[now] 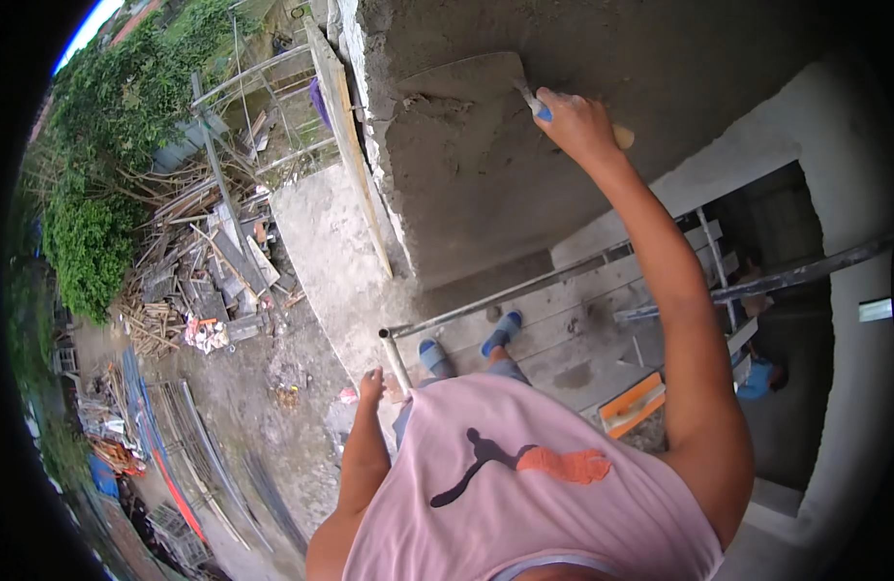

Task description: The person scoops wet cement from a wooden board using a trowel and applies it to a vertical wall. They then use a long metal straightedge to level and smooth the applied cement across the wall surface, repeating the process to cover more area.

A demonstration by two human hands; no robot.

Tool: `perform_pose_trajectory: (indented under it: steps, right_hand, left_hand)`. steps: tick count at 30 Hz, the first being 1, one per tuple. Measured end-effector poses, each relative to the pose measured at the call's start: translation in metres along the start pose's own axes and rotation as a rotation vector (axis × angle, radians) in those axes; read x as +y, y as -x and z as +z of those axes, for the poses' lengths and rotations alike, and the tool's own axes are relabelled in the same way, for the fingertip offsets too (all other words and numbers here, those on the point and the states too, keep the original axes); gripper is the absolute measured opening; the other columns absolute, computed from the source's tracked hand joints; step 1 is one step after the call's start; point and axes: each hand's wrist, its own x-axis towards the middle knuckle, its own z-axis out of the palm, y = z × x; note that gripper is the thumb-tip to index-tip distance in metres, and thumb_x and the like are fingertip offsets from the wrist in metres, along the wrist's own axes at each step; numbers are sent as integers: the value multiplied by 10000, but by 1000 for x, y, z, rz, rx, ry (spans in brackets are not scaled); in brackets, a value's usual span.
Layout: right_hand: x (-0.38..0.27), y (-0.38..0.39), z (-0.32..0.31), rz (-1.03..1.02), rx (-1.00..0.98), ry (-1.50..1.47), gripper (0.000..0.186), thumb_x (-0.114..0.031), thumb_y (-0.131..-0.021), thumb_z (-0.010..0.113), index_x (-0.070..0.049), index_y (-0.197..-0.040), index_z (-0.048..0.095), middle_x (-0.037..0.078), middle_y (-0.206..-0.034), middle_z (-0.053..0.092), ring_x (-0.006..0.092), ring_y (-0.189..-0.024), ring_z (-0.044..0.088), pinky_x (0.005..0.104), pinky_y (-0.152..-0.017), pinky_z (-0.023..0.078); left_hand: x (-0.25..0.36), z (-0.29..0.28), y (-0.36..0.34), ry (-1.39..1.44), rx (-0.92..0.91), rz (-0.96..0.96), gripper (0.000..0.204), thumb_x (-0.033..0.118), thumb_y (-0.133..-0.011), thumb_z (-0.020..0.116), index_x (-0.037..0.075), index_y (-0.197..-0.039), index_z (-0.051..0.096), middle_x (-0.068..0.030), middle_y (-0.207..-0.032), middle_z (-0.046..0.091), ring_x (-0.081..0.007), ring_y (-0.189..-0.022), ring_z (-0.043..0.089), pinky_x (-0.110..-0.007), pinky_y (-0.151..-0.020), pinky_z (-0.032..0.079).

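Note:
My right hand (577,126) is closed around the handle of a plastering trowel (485,73), up at the grey mortar-coated wall (485,213). The trowel's broad blade lies against the wet mortar, with a raised ridge of mortar along its lower edge. Blue shows on the handle near the blade, and a pale wooden end sticks out past my palm. Down at my left side, my left hand (371,385) has its fingers curled, with nothing visible in them. It is beside an upright metal scaffold pipe (396,363), apart from it.
A scaffold rail (495,302) crosses before my feet, which stand on planks (563,329). An orange-edged rectangular thing (633,405) lies at right. Beyond a wall opening, a person in blue (757,378) is lower down. A board (345,145) edges the wall; scrap wood (214,261) lies below left.

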Motion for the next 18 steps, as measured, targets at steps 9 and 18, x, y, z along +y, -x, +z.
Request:
perform_pose_trajectory:
  steps: [9,18]
  right_hand:
    - [18,5,-22,-13,-2,114,215,-204,-763,682,-111,-948,625,73,-763,673,269,-707,661,383,-595,525]
    - [1,12,0,-44,-62,1,169,-194,-770,658,-105,-910,631,101,-722,667,282,-670,661,385,-580,525]
  left_hand:
    - [2,-5,-2,1,18,31,588,506,-908,518,56,-1286,481,-128,-1083,630,-225,-810,633,-382,-626,489]
    - [17,-1,-6,0,9,53,578,502,-908,520,61,-1280,490,-118,-1056,639,-219,-811,632,-370,-627,488]
